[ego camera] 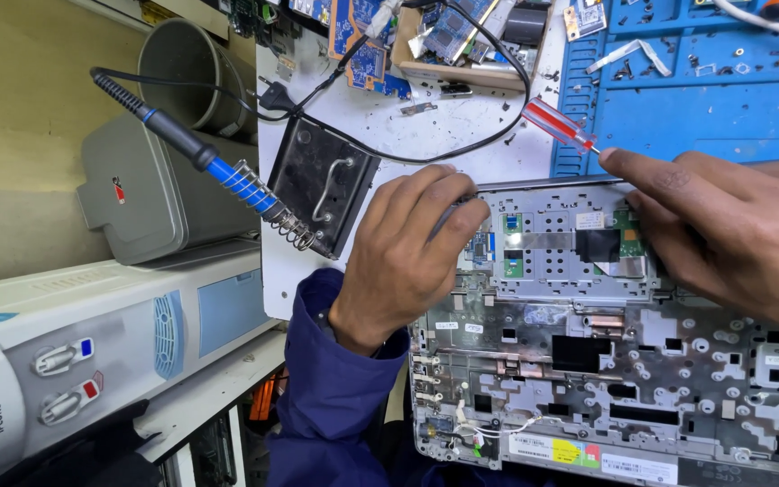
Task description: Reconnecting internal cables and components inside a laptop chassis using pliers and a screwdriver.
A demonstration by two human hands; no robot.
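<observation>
Working on an opened laptop chassis (606, 361), inner side up, lying at lower right of view with metal brackets and screw posts showing. Judging the step: handling the touchpad assembly (570, 243) at the chassis' upper edge, both hands on it.

Sitting left of the chassis: a white and blue water dispenser (74, 361), well apart. Lying beyond the chassis' upper right corner: a blue work mat (705, 99) with small screws scattered on it. Standing well up and left of the chassis: a grey bin (187, 72).

Bracing with the right hand (732, 225), coming in from the chassis' right side: fingers stretched out nearly flat, spread open, gripping nothing, pressing on the touchpad's upper right edge, index tip pointing up-left.

Curling the left hand (407, 252) at the chassis' upper left corner: wrist bent, dark blue sleeve (335, 388) running down beside the chassis, fingers closed into a loose fist against the touchpad's left edge. Possibly pinching something thin and dark between thumb and fingers; cannot tell what, or whether anything is really held.

Resting left of the chassis, just beyond the left hand: a black stand plate (322, 185), with a blue-handled soldering iron (200, 158) parked in its coil.

Lying just above the chassis, tip almost touching the right index finger: a red-handled screwdriver (559, 124), not gripped.

Judging what any further move here is calling for: light, even pressure, keeping clear of the flat ribbon and small green boards inside the touchpad.
</observation>
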